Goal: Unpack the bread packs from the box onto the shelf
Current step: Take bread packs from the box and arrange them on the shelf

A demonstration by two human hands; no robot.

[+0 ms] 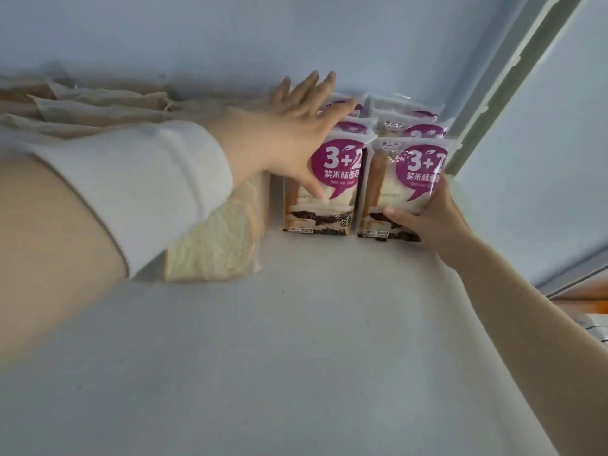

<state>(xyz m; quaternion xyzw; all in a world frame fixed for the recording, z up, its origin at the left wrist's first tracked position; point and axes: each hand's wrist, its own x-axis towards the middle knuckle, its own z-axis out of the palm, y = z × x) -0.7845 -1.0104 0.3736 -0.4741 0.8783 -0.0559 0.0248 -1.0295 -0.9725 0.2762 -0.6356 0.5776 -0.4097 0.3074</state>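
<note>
Two rows of purple-labelled bread packs stand upright on the white shelf [296, 324] near its back right corner. My left hand [292, 133] lies spread over the front pack of the left row [324, 192], thumb on its face and fingers reaching over the packs behind. My right hand [424, 215] grips the lower right part of the front pack of the right row [401, 189], which stands on the shelf. More packs [414, 126] stand behind both. The box is out of view.
Plain toast packs [217, 238] in clear wrap lie left of the purple rows, partly under my left sleeve. Beige wrapped packs [82, 106] stretch along the back left. The shelf's upright post [513, 80] rises at the right, with orange items [585, 299] below it.
</note>
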